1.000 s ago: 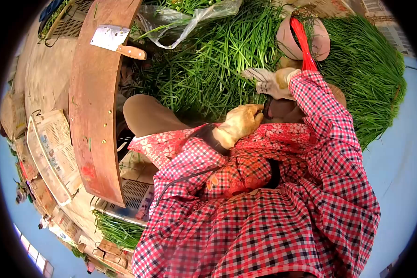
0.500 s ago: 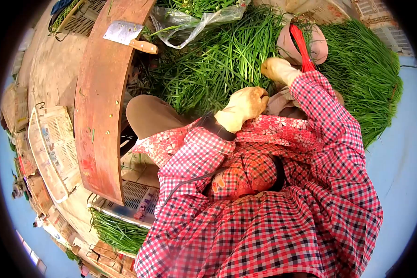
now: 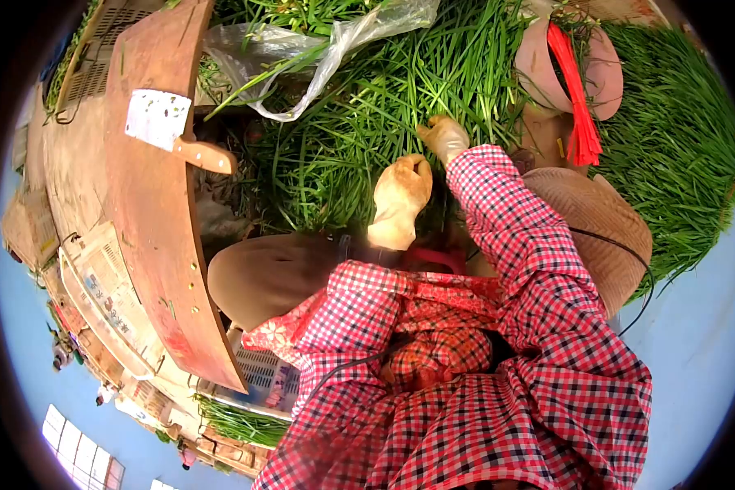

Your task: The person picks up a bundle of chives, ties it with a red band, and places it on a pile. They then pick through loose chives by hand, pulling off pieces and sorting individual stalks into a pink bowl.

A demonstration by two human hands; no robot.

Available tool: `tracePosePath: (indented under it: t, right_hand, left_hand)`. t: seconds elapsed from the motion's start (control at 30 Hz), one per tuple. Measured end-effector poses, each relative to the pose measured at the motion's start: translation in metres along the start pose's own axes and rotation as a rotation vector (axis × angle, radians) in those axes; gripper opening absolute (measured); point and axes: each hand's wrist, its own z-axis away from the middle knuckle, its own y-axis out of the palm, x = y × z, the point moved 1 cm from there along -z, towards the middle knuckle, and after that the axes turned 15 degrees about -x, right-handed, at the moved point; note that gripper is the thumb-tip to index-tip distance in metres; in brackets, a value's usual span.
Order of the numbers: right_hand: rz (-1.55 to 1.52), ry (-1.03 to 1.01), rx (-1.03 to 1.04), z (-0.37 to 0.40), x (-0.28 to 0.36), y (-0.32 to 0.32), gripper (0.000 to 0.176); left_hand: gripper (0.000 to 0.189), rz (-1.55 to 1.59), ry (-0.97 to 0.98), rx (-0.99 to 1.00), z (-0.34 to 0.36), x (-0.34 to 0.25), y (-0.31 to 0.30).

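Long green stalks (image 3: pixel 335 155) lie in a loose heap in front of me. My left hand (image 3: pixel 401 198), in a yellowish glove, is over the near part of the heap with its fingers curled; whatever it may hold is hidden. To its upper right, my right hand (image 3: pixel 445 139), gloved too, touches the stalks with its fingers bent together. What lies between those fingers is too small to make out. Red ties (image 3: pixel 576 98) hang from a pink round holder (image 3: pixel 545 69) to the right of my right hand.
A cleaver (image 3: pixel 159 120) with a wooden handle lies on the long wooden board (image 3: pixel 159 237) at left. A clear plastic bag (image 3: pixel 335 57) rests on the heap's far side. More stalks (image 3: pixel 670 139) are stacked at right. A crate (image 3: pixel 110 294) stands beyond the board.
Both hands have moved forward, away from my lap and over the loose stalks. The view has shifted, and a brown woven pad now shows beside my right arm.
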Motion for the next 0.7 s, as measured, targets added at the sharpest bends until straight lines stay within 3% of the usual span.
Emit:
tracePosePath:
  t: [0.1,0.2,0.3,0.37,0.43,0.47,0.53,0.6,0.63,0.7]
  right_hand:
    - [0.151,-0.004,0.039,-0.006,0.004,0.015,0.041]
    - [0.072,0.077,0.092,-0.01,-0.007,0.025,0.035]
    - [0.75,-0.889,0.284,-0.008,-0.014,0.015,0.038]
    - [0.174,-0.417,0.376,0.024,-0.006,-0.015,0.037]
    - [-0.32,-0.06,0.358,0.055,-0.003,-0.036,0.041]
    - [-0.445,-0.065,0.363,0.068,-0.002,-0.031,0.048]
    - [-0.282,-0.164,0.397,0.09,-0.021,-0.021,0.047]
    - [-0.363,-0.158,0.423,0.11,-0.029,-0.016,0.043]
    - [-0.354,-0.207,0.328,0.125,-0.03,-0.019,0.04]
    - [-0.094,-0.402,0.406,0.145,-0.014,-0.045,0.038]
  left_hand:
    - [0.029,0.174,-0.141,-0.061,-0.009,-0.004,0.006]
    - [0.029,0.363,-0.227,-0.111,-0.016,0.015,0.019]
    - [0.032,0.682,-0.331,-0.172,-0.032,0.03,0.03]
    - [0.035,0.727,-0.392,-0.195,-0.039,0.022,0.017]
    - [0.042,0.548,-0.289,-0.275,-0.052,0.034,0.025]
    - [0.049,0.344,-0.256,-0.334,-0.048,0.022,0.013]
    - [0.061,0.275,-0.312,-0.281,-0.035,0.01,0.001]
    - [0.068,0.149,-0.29,-0.26,-0.04,0.017,0.004]
    - [0.065,0.275,-0.328,-0.218,-0.044,0.036,0.022]
    - [0.056,0.539,-0.4,-0.126,-0.06,0.063,0.055]
